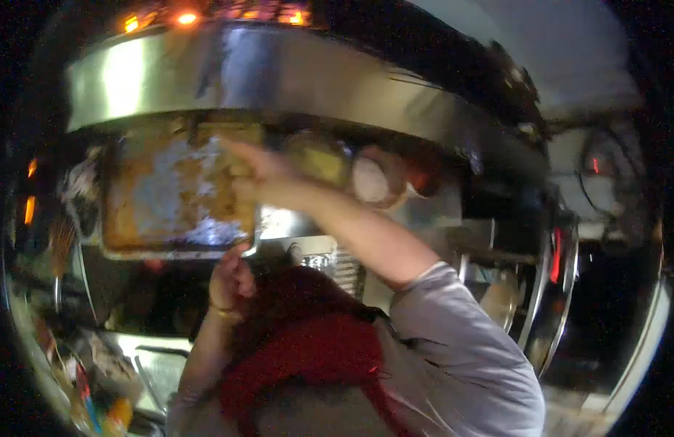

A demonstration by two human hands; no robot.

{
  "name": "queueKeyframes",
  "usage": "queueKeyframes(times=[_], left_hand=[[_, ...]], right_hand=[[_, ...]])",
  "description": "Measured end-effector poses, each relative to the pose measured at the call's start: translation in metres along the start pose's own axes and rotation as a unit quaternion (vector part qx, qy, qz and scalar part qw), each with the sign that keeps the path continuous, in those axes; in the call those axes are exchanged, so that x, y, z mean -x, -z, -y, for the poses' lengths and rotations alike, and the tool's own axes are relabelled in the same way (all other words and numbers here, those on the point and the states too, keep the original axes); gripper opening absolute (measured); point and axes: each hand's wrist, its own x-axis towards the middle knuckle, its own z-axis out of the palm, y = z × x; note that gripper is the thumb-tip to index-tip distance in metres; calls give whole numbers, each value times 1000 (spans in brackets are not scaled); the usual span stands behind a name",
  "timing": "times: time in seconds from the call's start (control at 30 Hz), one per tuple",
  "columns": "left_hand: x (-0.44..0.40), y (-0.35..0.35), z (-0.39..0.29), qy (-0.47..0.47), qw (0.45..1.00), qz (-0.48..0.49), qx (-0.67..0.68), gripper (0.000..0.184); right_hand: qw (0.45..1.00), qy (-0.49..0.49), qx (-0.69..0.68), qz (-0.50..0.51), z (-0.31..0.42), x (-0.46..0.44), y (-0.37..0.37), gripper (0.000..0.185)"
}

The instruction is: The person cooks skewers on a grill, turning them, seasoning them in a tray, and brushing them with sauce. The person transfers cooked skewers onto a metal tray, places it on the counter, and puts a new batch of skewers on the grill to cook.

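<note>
A rectangular baking tray (178, 254) lies in front of me, its surface patchy brown and grey with shiny spots. Over its right part reaches my right hand (260, 173), slightly blurred, with the index finger stretched out and the other fingers partly bent. I cannot make out anything held in it, or whether it touches the tray. At the tray's near right corner, my left hand (231, 280) has its fingers curled against the rim. Right of the tray stand a bowl with something yellowish (322, 162) and a bowl with something white (372, 180).
A small reddish container (422, 178) stands beyond the bowls. Behind the tray runs a shiny metal panel (177, 73), with glowing orange lights (187, 19) above it. A perforated metal piece, perhaps a grater (330, 261), lies near my body. A whisk-like utensil (60, 244) is at the left.
</note>
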Motion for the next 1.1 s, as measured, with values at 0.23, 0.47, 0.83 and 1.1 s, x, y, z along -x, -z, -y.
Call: queueKeyframes(times=[0.23, 0.47, 0.83, 1.1], left_hand=[[-13, -7, 2, -17, 971, -163, -174, 15], [-10, -12, 12, -10, 967, -224, -119, 18], [-8, -35, 13, -60, 945, -269, -177, 24], [0, -27, -8, -12, 948, -210, -238, 30]], right_hand=[[861, -78, 310, -395, -88, 102, 162, 22], [931, -287, 185, -130, -208, 142, 287, 37], [932, -196, -188, -239, -34, 91, 130, 19], [965, -185, -152, -103, -24, -1, 18, 27]])
